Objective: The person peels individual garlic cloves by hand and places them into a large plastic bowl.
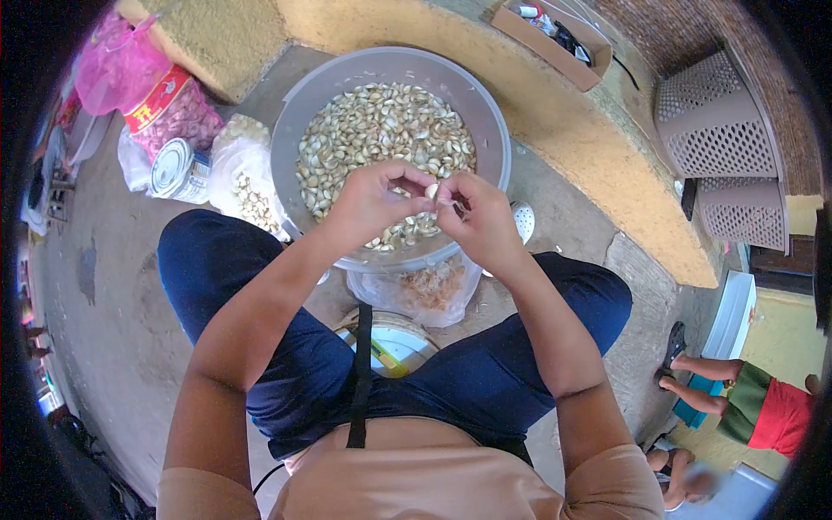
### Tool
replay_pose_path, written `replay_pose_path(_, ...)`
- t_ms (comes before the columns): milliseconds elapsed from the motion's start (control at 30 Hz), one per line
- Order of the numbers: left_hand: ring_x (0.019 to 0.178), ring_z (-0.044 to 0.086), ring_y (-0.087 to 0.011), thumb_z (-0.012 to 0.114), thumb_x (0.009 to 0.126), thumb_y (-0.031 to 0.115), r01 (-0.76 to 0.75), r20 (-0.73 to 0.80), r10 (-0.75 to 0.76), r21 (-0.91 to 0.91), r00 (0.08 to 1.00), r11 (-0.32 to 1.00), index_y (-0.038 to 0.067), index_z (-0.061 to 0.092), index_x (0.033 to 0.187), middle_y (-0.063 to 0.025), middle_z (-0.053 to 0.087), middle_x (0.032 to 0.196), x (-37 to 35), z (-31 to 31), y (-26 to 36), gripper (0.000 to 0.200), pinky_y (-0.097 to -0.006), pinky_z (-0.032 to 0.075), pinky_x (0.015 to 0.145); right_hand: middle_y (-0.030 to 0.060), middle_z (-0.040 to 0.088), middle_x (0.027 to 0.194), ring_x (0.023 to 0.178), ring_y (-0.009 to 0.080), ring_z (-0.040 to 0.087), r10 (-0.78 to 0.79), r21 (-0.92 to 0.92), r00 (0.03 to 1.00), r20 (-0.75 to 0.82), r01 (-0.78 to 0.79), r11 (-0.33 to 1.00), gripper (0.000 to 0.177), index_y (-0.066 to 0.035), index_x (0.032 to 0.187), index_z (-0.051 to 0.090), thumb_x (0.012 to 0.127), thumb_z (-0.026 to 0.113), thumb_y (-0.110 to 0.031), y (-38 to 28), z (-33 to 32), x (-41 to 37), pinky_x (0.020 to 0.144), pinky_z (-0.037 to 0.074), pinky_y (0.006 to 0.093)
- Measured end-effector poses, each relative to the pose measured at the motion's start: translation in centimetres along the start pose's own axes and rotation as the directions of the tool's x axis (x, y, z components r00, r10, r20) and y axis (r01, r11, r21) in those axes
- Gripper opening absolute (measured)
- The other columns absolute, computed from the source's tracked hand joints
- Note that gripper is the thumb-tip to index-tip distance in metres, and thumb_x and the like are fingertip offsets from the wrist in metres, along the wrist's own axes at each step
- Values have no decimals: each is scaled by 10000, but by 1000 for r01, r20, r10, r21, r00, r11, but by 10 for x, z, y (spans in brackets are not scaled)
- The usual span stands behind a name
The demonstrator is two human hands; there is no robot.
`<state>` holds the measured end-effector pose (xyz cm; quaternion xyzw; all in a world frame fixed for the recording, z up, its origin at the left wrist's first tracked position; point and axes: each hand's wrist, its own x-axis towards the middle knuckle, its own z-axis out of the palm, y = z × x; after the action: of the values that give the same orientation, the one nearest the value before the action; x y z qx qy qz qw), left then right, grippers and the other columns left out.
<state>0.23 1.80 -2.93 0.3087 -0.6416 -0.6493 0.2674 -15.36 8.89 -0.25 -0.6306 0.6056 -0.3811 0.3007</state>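
Above a large grey basin full of garlic cloves, my two hands meet at a single pale garlic clove. My left hand is closed, thumb and forefinger pinching the clove. From the other side my right hand is also closed, its fingertips pressed against the clove, with thin bits of skin by its thumb. Below the basin's near rim, a clear plastic bag holds brownish garlic skins.
Left of the basin are a plastic bag of pale cloves, a metal can and a pink mesh sack. A low yellow wall curves behind, bearing a cardboard box. Two other people are at the right.
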Motion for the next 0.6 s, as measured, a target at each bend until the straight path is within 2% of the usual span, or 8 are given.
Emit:
replay_pose_path(67, 808, 541, -120, 640, 675, -51, 6, -1, -6, -7, 1000, 1000, -4, 570, 876, -59, 567, 897, -1, -1, 4, 218, -247, 452, 750, 37, 547, 736, 660, 87, 521, 48, 88, 998, -28, -46, 995, 84, -14, 800, 523, 738, 568, -48, 1, 0, 1, 583, 421, 216)
replay_pose_path(133, 752, 550, -103, 671, 666, 5, -63, -17, 63, 1, 998, 998, 4, 591, 874, -56, 587, 839, 0, -1, 0, 222, -234, 459, 689, 39, 547, 739, 673, 89, 530, 108, 214, 992, -68, -92, 972, 96, -19, 821, 533, 735, 572, -37, 1, -1, 2, 595, 427, 214)
replay_pose_path(233, 724, 554, -93, 683, 666, 34, -97, -29, 98, 24, 995, 995, 7, 601, 871, -53, 595, 805, -1, -2, -4, 223, -227, 466, 652, 47, 555, 763, 694, 99, 547, 3, 112, 999, -52, 2, 994, 126, -22, 853, 547, 731, 578, -29, -6, -6, 4, 615, 441, 216)
replay_pose_path(333, 721, 551, -91, 678, 672, 37, -64, -10, 64, 36, 998, 997, 5, 600, 867, -49, 593, 795, -2, -1, -1, 212, -229, 471, 642, 65, 562, 797, 698, 116, 559, -85, 45, 996, -26, 86, 995, 153, -17, 879, 552, 731, 585, -40, 0, -4, 3, 620, 451, 225)
replay_pose_path(433, 717, 549, -88, 672, 677, 39, -57, -7, 57, 54, 998, 997, 5, 601, 862, -46, 591, 784, -3, 0, 2, 201, -234, 477, 635, 105, 543, 767, 666, 198, 572, -102, 7, 993, -61, 103, 995, 131, -21, 841, 556, 716, 578, -55, 2, -2, 3, 556, 459, 282)
replay_pose_path(533, 715, 548, -86, 670, 677, 38, -58, -13, 59, 49, 998, 997, 7, 602, 855, -45, 591, 777, -2, 1, 1, 193, -235, 478, 631, 99, 533, 797, 671, 171, 558, -85, -84, 996, -23, 83, 993, 146, -5, 878, 522, 740, 562, -31, 4, -1, 4, 601, 452, 246)
replay_pose_path(600, 717, 549, -86, 670, 677, 37, -52, -14, 53, 39, 999, 998, 7, 602, 848, -45, 592, 776, -1, 1, -1, 187, -235, 478, 632, 106, 515, 783, 643, 185, 538, -135, -140, 991, -19, 131, 981, 139, -6, 881, 503, 752, 547, -35, 3, 0, 3, 578, 438, 259)
